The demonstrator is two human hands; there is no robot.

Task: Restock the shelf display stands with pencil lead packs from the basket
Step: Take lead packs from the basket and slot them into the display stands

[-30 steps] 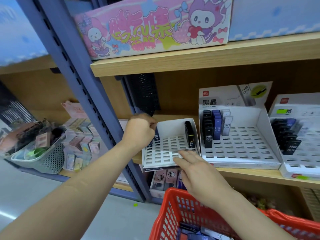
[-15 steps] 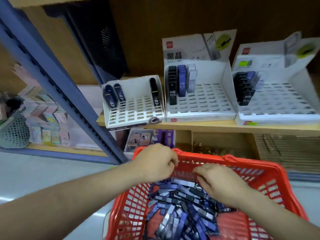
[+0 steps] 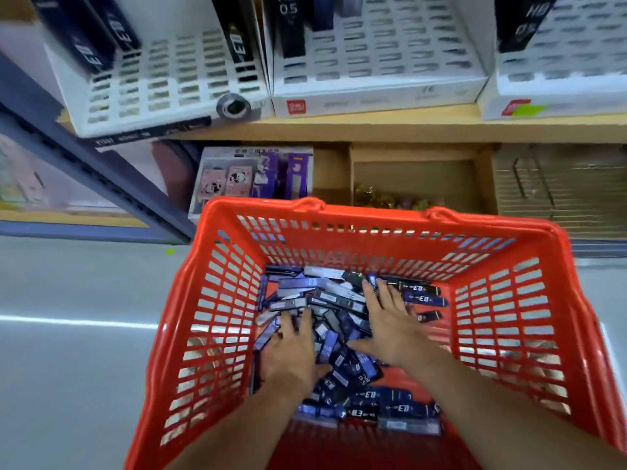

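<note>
Both hands were down inside the red plastic slotted basket (image 3: 217,300), resting on the loose heap of slim dark blue and black pencil lead packs (image 3: 339,334) that covered its floor. The left hand (image 3: 291,354) lay flat on the left part of the heap with its fingers spread and pointing away from the person; the right hand (image 3: 390,320) lay on the middle part, palm down, fingers also spread. Neither hand had closed around a pack yet, as far as could be seen. The packs lay directly under and just ahead of the fingertips, so either hand could take one by only curling the fingers. Their long axes pointed in many directions. A few black packs beside the right hand lay crosswise, left to right, and these looked easiest to pinch across the narrow side. The white cardboard display stands with slotted trays (image 3: 373,62) stood on the wooden shelf (image 3: 373,127) above and beyond the basket, mostly unfilled. Compared with half a second earlier, the hands had gone from the basket's rim, with curled fingers, deeper into the heap with fingers flattened, and the view had tilted down.
</note>
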